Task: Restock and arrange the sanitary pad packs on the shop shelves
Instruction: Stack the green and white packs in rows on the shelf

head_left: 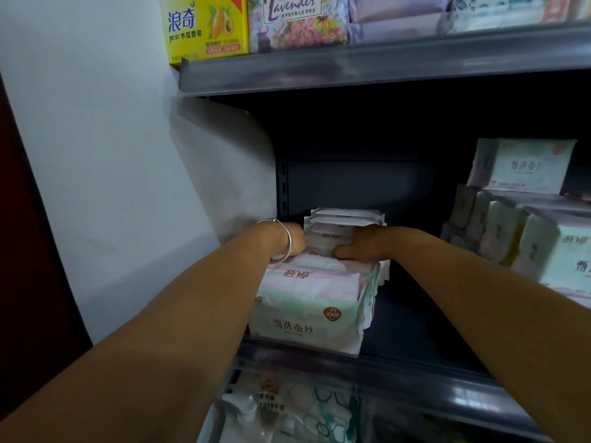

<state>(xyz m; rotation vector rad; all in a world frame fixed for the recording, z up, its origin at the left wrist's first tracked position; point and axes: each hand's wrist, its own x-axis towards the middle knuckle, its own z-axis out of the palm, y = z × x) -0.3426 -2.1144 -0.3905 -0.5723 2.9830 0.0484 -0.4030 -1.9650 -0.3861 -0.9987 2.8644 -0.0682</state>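
Fingers of both hands, left (295,239) and right (358,243), disappear behind the pad packs (319,282) on the shelf (415,318); the soap box (204,27) is cropped above.

Pink-green pad packs (311,302) stacked at shelf (415,327) left, probably in two rows

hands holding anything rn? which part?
Both hands are on the row of pad packs at the shelf's left end: left hand on its left side, right hand on its top right. Fingers are hidden, so grip is unclear.
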